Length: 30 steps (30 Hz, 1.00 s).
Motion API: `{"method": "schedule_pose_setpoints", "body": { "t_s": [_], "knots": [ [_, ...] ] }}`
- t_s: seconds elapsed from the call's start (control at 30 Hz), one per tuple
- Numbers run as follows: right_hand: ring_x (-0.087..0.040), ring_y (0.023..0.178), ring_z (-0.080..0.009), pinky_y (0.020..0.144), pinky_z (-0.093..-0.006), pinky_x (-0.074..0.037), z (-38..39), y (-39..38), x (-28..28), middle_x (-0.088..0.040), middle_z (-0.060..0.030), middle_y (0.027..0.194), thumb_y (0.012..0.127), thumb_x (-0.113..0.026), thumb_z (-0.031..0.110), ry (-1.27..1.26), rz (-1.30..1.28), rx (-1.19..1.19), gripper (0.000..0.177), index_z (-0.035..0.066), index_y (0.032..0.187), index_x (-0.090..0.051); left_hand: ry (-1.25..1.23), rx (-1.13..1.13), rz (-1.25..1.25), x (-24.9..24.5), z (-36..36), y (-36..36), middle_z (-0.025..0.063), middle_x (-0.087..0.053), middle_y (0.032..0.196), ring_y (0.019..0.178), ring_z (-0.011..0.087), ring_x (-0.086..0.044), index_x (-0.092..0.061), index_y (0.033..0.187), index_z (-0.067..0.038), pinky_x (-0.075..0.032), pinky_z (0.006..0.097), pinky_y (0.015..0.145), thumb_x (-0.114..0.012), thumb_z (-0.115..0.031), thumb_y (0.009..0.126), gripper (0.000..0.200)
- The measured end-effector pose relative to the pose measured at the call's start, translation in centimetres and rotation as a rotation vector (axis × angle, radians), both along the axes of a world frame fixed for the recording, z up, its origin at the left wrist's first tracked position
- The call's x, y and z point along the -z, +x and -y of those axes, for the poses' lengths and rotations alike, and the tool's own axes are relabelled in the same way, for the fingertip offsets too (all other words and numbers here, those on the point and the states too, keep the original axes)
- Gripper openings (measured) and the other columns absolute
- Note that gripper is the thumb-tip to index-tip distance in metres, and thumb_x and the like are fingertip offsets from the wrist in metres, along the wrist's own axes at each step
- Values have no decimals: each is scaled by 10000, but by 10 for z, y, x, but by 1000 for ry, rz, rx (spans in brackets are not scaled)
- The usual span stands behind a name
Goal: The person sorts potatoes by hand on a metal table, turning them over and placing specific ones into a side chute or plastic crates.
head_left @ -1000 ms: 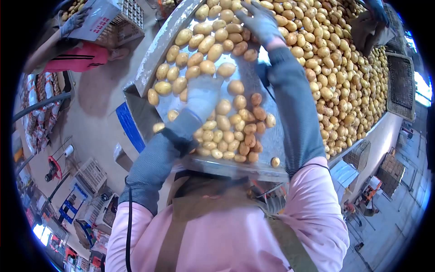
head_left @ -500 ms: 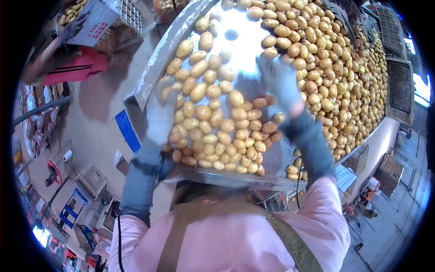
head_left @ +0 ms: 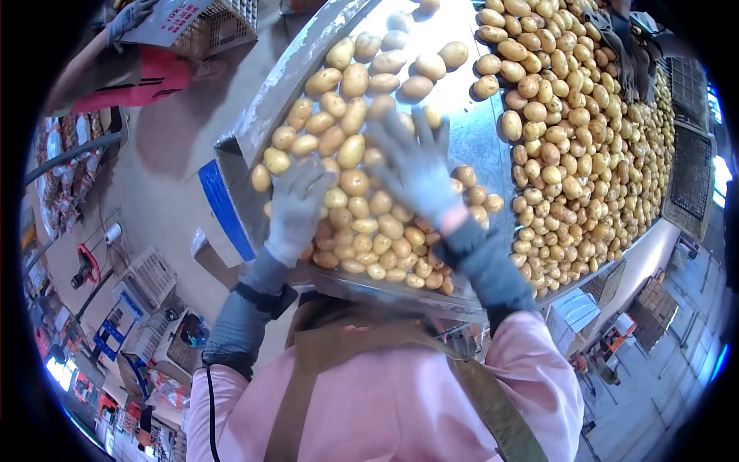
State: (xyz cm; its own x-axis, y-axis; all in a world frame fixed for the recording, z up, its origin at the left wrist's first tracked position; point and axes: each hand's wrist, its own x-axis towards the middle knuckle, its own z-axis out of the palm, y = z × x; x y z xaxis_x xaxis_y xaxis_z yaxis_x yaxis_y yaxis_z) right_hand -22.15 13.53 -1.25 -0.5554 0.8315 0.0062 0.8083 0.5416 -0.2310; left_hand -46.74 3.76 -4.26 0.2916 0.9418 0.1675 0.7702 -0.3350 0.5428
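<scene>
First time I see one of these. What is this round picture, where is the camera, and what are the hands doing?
One camera, worn on a person's head, looks down through a wide lens. The pink top below is their own. Both gloved hands, left hand and right hand, lie open and flat on a pile of potatoes on a metal table. Neither grasps one. A bigger heap lies to the right. A co-worker is at top left.
</scene>
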Motion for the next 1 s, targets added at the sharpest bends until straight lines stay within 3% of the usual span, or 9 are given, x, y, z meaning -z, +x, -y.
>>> {"method": "schedule_pose_setpoints", "body": {
  "t_s": [0.17, 0.27, 0.33, 0.4, 0.47, 0.53, 0.73, 0.87, 1.0],
  "knots": [
    [-562, 1154, -338, 1010, -525, -402, 35, 59, -7, -623, -88, 1279, 881, -666, 307, -249, -198, 236, 371, 172, 1227, -674, -75, -65, 223, -14, 39, -6, 112, -634, 1095, 1050, 354, -596, -666, 1163, -104, -481, 459, 900, -654, -20, 788, 384],
    [-594, 1029, -339, 940, -474, -439, -46, 46, 10, -672, -77, 1125, 890, -663, 252, 142, -247, 242, 300, 128, 1162, -692, 60, -233, 251, -3, 24, 4, 137, -655, 1091, 1042, 383, -594, -678, 1168, -93, -464, 479, 932, -596, -60, 908, 275],
    [-570, 1151, -340, 988, -476, -429, -95, 1, 32, -654, -92, 1219, 878, -670, 364, 270, -305, 43, 440, 115, 1242, -666, 172, -401, 92, 1, -17, 10, 173, -658, 1185, 1102, 393, -592, -656, 1234, -67, -445, 492, 997, -583, -93, 942, 301],
    [-478, 1321, -346, 1073, -509, -376, -69, -63, 26, -602, -95, 1341, 865, -646, 513, 173, -159, 185, 620, 147, 1363, -604, 232, -433, 35, 2, -49, 7, 182, -654, 1226, 1109, 392, -596, -644, 1247, -46, -448, 489, 996, -582, -135, 950, 317],
    [-476, 1316, -377, 1096, -548, -330, -27, -76, 38, -553, -74, 1421, 870, -627, 572, 211, -148, 76, 625, 204, 1374, -594, 52, -407, 47, -3, -42, 17, 170, -626, 1289, 1210, 364, -560, -632, 1290, -56, -414, 475, 1064, -564, -175, 988, 332],
    [-433, 1356, -398, 1063, -688, -265, 34, -57, 19, -531, -45, 1466, 863, -650, 522, 147, -108, -80, 617, 185, 1377, -591, 48, -289, -34, -1, -13, 15, 162, -634, 1271, 1180, 367, -573, -633, 1302, -65, -417, 473, 1061, -580, -232, 980, 367],
    [-372, 1423, -392, 1157, -525, -313, 145, 38, -21, -532, -77, 1452, 889, -682, 302, -175, -68, 26, 439, 195, 1312, -630, 21, -116, -58, -17, 87, 12, 108, -605, 1273, 1155, 347, -549, -679, 1228, -133, -435, 496, 996, -717, -175, 833, 399],
    [-325, 1453, -439, 1139, -667, -237, 189, 69, 2, -450, -116, 1540, 890, -671, 384, -53, 161, 337, 596, 221, 1449, -546, -18, -148, 64, -5, 92, 2, 121, -586, 1310, 1202, 349, -539, -672, 1250, -148, -424, 509, 1029, -743, -213, 825, 436],
    [-364, 1424, -420, 1118, -716, -221, 174, 12, -8, -504, -104, 1460, 880, -662, 375, -66, -35, 191, 523, 277, 1387, -587, 74, -31, -86, -34, 51, 31, 112, -606, 1280, 1188, 353, -565, -680, 1211, -156, -404, 526, 1081, -773, -242, 810, 420]
  ]
}}
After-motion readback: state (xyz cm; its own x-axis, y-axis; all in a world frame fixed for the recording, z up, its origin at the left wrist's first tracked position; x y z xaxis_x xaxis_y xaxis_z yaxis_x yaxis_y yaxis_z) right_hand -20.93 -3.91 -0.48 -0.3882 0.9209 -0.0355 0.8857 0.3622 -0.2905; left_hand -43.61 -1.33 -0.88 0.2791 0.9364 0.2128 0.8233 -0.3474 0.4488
